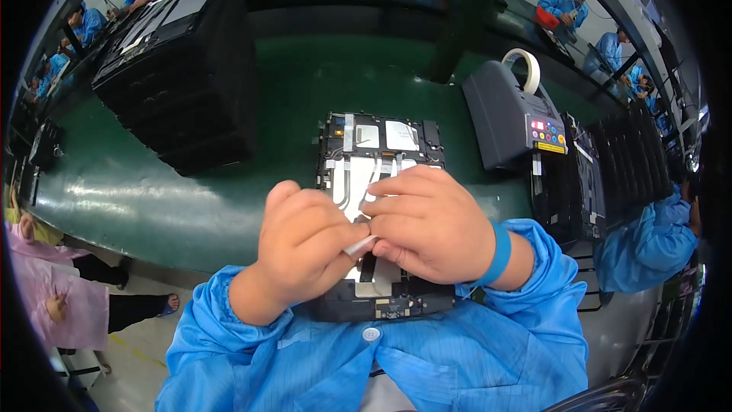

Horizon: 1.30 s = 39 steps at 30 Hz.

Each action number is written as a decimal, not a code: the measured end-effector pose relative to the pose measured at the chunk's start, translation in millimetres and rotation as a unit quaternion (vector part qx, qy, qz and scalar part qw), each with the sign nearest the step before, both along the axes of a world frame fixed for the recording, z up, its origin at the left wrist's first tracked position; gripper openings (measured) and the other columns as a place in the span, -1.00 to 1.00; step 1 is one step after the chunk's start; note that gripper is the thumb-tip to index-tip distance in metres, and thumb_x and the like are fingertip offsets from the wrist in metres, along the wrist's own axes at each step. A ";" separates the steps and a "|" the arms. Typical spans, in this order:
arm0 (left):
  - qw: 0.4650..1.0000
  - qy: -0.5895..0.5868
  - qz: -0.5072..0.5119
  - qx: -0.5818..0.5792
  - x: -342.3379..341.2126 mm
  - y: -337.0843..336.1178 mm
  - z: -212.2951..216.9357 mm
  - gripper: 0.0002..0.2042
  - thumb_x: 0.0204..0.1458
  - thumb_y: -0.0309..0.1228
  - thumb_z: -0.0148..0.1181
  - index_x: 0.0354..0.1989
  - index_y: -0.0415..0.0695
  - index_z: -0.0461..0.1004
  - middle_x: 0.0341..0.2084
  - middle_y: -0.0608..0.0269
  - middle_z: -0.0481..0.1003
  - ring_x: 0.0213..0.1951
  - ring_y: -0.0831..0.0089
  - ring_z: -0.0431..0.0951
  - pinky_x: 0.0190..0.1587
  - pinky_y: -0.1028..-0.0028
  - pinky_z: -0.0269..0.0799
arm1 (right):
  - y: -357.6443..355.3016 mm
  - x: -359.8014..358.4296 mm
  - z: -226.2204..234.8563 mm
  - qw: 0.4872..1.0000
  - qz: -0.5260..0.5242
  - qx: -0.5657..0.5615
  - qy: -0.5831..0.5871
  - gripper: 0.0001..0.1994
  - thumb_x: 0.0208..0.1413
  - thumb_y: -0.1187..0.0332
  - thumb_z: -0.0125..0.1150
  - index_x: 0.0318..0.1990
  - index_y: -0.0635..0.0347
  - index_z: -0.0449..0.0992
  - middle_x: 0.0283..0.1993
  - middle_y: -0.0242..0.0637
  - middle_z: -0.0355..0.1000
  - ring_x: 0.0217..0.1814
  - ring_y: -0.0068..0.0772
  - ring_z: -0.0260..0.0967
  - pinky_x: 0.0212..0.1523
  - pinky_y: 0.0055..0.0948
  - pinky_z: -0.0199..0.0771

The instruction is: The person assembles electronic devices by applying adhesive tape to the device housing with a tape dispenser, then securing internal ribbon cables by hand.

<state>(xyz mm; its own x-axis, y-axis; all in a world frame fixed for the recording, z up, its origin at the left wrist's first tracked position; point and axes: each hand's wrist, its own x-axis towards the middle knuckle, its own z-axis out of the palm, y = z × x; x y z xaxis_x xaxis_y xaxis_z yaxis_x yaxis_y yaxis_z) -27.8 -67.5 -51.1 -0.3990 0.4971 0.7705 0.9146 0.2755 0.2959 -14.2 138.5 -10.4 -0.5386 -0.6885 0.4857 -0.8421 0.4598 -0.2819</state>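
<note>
A flat black electronic device housing (329,301) lies before me, its inside showing silver plates, cables and small circuit boards. Above its middle, my left hand (305,240) is closed in a pinch on a short strip of white tape (361,246). Fingertips almost meet there, as my right hand (431,221) pinches the other end of the strip. A blue band (499,253) circles my right wrist. Both hands cover the centre of the housing, so that part is hidden.
The green tabletop (191,210) carries a tall stack of black housings (179,99) at the left. To the right stand a grey tape dispenser (496,111) with a tape roll (523,69) and more black housings (568,183). A dark post (461,34) rises behind. People work around.
</note>
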 end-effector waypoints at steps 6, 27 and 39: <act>0.999 0.024 -0.026 -0.026 14.0 23.4 31.8 -0.79 -0.32 -0.37 0.36 -0.44 -0.08 0.56 -0.59 0.37 0.45 -0.48 0.38 0.42 -0.40 0.36 0.08 | 25.8 29.9 3.6 0.984 -0.114 -0.130 -0.048 -0.84 -0.12 0.34 0.32 -0.36 0.13 0.51 -0.27 -0.34 0.51 -0.13 -0.25 0.46 -0.13 -0.28 0.32; 0.945 -0.117 -0.024 -0.305 -71.4 94.5 25.8 -0.71 -0.16 -0.36 0.33 -0.20 -0.10 0.57 0.03 0.00 0.34 0.24 -0.01 0.16 0.19 0.16 0.17 | 114.0 -27.8 -57.1 0.747 -0.152 -0.490 -0.422 -0.87 0.15 0.46 0.10 -0.17 0.27 0.41 -0.21 -0.32 0.44 -0.13 -0.58 0.36 -0.04 -0.58 0.34; 0.950 -0.190 -0.010 -0.246 -74.7 79.4 13.7 -0.69 -0.21 -0.40 0.36 -0.20 -0.07 0.58 0.02 0.03 0.34 0.26 -0.04 0.13 0.21 0.12 0.13 | 85.2 -81.3 -62.3 0.801 -0.177 -0.335 -0.464 -0.48 -0.12 0.55 0.28 0.06 0.24 0.26 -0.03 -0.28 0.24 -0.27 -0.66 0.31 -0.21 -0.64 0.37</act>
